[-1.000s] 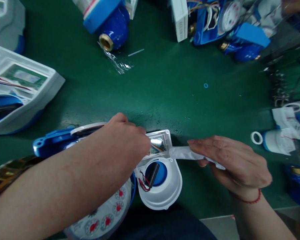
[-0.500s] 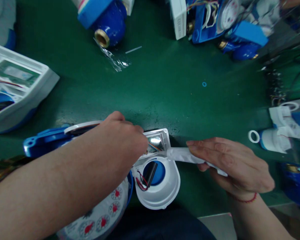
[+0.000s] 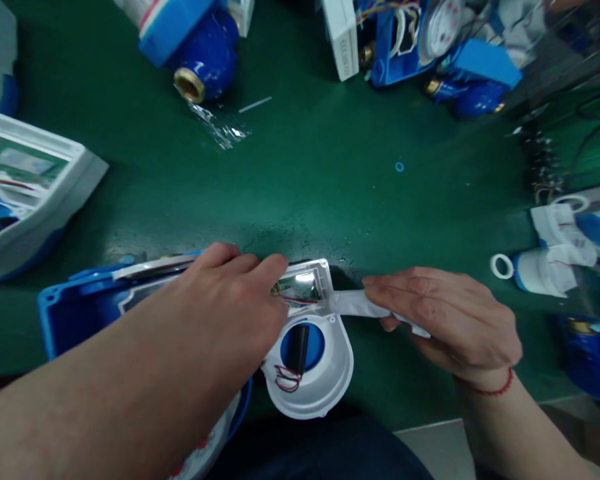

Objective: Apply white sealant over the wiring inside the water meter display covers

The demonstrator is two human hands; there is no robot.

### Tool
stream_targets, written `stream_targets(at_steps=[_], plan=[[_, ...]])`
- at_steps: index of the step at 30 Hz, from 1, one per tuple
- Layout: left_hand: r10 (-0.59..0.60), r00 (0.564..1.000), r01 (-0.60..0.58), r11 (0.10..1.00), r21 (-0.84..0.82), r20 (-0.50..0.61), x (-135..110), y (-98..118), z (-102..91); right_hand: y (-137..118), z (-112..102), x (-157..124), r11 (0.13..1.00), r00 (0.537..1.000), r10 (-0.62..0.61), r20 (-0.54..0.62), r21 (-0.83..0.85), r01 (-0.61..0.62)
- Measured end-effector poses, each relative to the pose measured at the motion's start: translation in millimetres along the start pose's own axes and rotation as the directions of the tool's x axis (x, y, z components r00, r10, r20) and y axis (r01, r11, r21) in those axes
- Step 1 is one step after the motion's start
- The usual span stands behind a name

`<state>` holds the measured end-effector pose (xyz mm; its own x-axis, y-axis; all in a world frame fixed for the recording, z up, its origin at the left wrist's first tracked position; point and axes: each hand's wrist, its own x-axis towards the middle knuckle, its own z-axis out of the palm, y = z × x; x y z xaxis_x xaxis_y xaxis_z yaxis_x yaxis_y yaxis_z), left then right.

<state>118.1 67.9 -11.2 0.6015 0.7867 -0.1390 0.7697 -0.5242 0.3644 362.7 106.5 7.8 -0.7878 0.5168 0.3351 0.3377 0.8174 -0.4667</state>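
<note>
A white plastic meter housing (image 3: 325, 373) lies open at the near edge of the green table, with a black cylinder and red wires over a blue hole in its round part. My left hand (image 3: 230, 307) rests across it, fingertips pressed into the square compartment (image 3: 303, 287) where thin coloured wires show. My right hand (image 3: 445, 320) pinches a white squeeze tube (image 3: 353, 303) whose tip points at that compartment's right edge. A blue meter body (image 3: 75, 310) with a dial face lies under my left forearm.
A white tray with wired parts (image 3: 25, 193) stands at the left. Blue meters with brass fittings (image 3: 195, 47) and opened meter casings (image 3: 425, 47) line the far edge. White and blue tubes (image 3: 555, 267) lie at the right. A clear wrapper (image 3: 215, 127) and a small blue ring (image 3: 399, 167) lie on the table.
My left fingers have stretched out over the compartment and the hand has slid slightly left. The view has shifted, so everything sits a little further left. The tube stays at the compartment's edge.
</note>
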Motion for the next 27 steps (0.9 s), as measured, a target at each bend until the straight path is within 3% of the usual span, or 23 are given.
stream_targets(at_steps=[4, 9, 15, 22, 27], plan=[[-0.012, 0.989, 0.016, 1.0, 0.021, -0.147, -13, 15, 0.0, 1, 0, 2, 1.0, 0.999, -0.01, 0.035, 0.011, 0.01], [0.043, 0.949, -0.011, 0.994, 0.106, -0.311, -25, 29, 14.3, 6, 1, 11, 0.998, 0.999, -0.007, 0.05, 0.058, 0.004], [0.105, 0.942, -0.076, 0.992, 0.102, -0.32, -38, 35, 24.8, 9, 6, 21, 0.991, 0.998, 0.046, 0.045, 0.126, -0.051], [0.104, 0.912, -0.079, 0.994, 0.079, -0.396, -45, 45, 37.8, 10, 4, 29, 0.997, 0.99, 0.08, 0.113, -0.002, -0.08], [0.116, 0.936, -0.05, 0.978, 0.2, -0.333, -41, 54, 40.4, 11, 3, 36, 0.996, 0.985, 0.083, 0.152, 0.004, -0.084]])
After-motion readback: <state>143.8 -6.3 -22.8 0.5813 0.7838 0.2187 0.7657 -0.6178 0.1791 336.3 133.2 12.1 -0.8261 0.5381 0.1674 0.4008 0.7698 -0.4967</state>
